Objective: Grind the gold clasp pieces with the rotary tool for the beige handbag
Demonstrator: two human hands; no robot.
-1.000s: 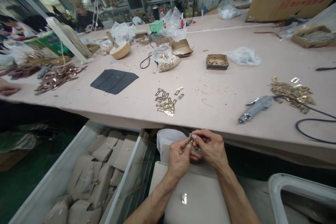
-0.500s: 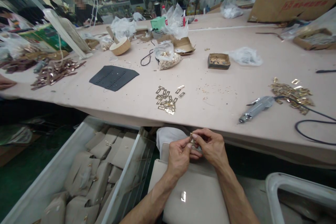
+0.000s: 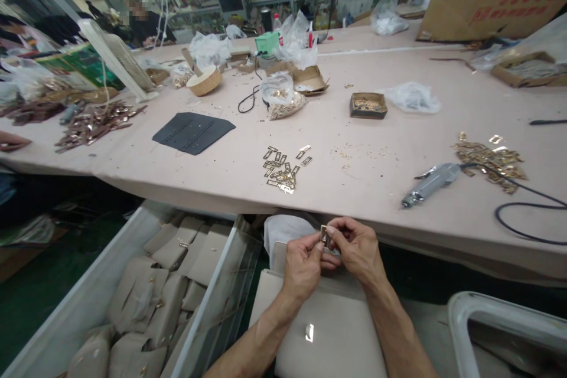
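Between my fingertips, just below the table edge, is a small gold metal plate with a slot in it. My left hand pinches it from the left, while my right hand grips its top and right side. What lies under the plate is mostly covered by my fingers. Below my hands a beige bag rests on my lap, with a shiny metal fitting on its front. On the table ahead lies a loose pile of similar gold plates.
An electric screwdriver with a black cord lies at right beside more gold pieces. A small box of tiny parts stands farther back. At lower left, a white crate holds several beige bags. A white-rimmed bin stands at lower right.
The gold plate has turned slightly between my fingers, so more of its face shows. My hands stay almost in place; the view has shifted a little.
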